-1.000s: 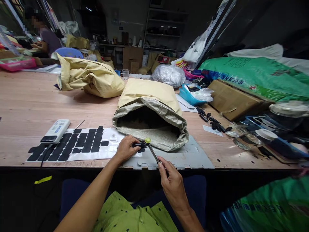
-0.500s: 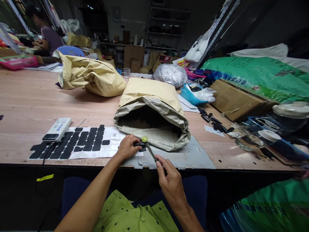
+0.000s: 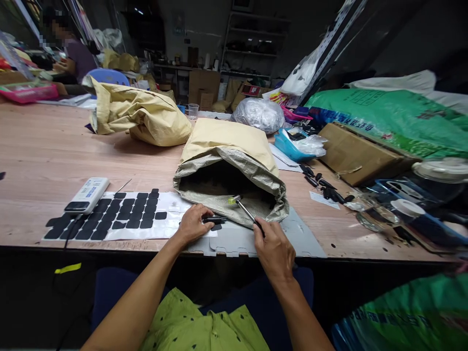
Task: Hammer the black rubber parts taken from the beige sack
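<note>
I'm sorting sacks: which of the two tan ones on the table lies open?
The nearer sack, just beyond the right hand: its dark mouth gapes toward the person. The farther sack, back left, lies crumpled and shows no opening.

Open sack (image 3: pixel 234 187) blocking straight ahead, remote (image 3: pixel 87 195) at left, bare wooden table (image 3: pixel 44 156) passable beyond it

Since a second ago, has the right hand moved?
Yes. The right hand moved right, toward the sack, lifting the tool off the black piece in the left hand.
</note>
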Tool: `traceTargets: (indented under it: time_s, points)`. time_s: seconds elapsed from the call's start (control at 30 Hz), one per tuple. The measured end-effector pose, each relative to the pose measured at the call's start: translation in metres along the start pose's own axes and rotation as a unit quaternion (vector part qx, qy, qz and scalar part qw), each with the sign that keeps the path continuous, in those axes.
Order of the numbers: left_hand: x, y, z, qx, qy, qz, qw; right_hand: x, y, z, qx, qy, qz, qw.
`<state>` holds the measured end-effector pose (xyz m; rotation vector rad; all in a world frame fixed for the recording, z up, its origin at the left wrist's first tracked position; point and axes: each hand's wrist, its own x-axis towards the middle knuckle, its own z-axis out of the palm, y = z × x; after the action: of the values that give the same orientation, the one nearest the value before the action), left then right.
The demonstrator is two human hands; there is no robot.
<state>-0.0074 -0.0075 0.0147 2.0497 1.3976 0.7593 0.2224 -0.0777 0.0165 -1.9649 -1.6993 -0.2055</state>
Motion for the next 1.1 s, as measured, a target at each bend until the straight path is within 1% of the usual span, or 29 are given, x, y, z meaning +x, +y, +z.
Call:
traceTargets:
  time_s: [0.07,0.17,0.37,0.47,0.57,0.67,0.73,0.8,0.87,0.97,1.03,1.1]
  points:
    - [0.000,0.000,-0.001,-0.005,-0.002,0.005,1.000,0.003,0.007,0.009,-0.050,0.008,-0.016,0.999]
    - [0.000,0.000,-0.003,-0.007,-0.008,0.015,1.000,0.001,0.010,0.018,-0.085,0.017,-0.024,0.996]
    - [-0.002,0.003,-0.005,-0.001,-0.021,0.018,1.000,-0.007,0.001,0.020,-0.085,0.034,-0.004,0.996]
    - [-0.001,0.004,-0.006,0.002,-0.028,0.016,0.999,-0.007,0.001,0.021,-0.084,0.038,-0.005,0.996]
    - [-0.003,0.008,-0.011,0.001,-0.038,0.017,0.999,-0.007,0.002,0.022,-0.086,0.042,-0.005,0.995]
    - [-0.018,0.015,-0.020,-0.013,-0.086,0.036,0.996,-0.008,0.002,0.022,-0.091,0.043,-0.009,0.995]
    - [-0.036,0.019,-0.025,-0.017,-0.132,0.062,0.989,-0.008,0.002,0.023,-0.093,0.043,-0.010,0.995]
    - [-0.056,0.020,-0.028,0.001,-0.162,0.086,0.983,-0.008,0.002,0.023,-0.092,0.043,-0.008,0.995]
    - [-0.075,0.018,-0.026,0.039,-0.168,0.099,0.980,-0.008,0.002,0.024,-0.089,0.044,-0.006,0.995]
    - [-0.092,0.014,-0.018,0.096,-0.151,0.112,0.977,-0.008,0.002,0.023,-0.092,0.049,-0.010,0.995]
    - [-0.096,0.014,-0.014,0.112,-0.143,0.117,0.976,-0.008,0.002,0.023,-0.098,0.052,-0.014,0.994]
    - [-0.094,0.017,-0.015,0.102,-0.141,0.111,0.978,-0.008,0.002,0.023,-0.105,0.054,-0.017,0.993]
